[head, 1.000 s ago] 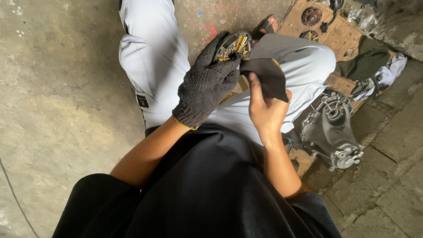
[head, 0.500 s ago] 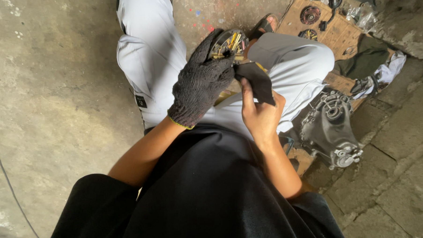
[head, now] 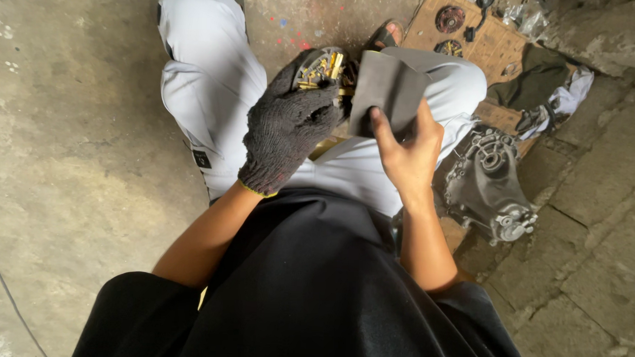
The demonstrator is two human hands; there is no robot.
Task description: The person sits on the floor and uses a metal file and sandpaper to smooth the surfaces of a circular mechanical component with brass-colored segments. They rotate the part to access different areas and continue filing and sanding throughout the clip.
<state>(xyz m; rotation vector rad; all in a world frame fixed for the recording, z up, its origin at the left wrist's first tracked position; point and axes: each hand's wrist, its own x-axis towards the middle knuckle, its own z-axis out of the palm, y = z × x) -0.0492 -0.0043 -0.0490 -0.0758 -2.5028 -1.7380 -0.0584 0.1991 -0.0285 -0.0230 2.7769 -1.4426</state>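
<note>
Concrete floor [head: 66, 134]: grey, stained, with paint specks; person seated on it in pale grey trousers [head: 208, 90].

Cast metal housing [head: 490, 181]: grey, ribbed, on the floor just beside the right knee.

Cardboard sheet [head: 501, 55]: brown, carrying round metal discs [head: 450, 19]; rags [head: 553, 88] lie at its edge.

Left hand [head: 287, 128]: in a dark knitted glove, closed around a round metal part with brass-coloured pieces [head: 321, 64], held above the lap.

Right hand [head: 406, 146]: bare, thumb and fingers pinching a folded sheet of dark abrasive paper [head: 387, 93], its edge touching the part.

Step, as judged: rubbing the part clean. A further stroke calls for a firm left grip and flat paper contact.
</note>
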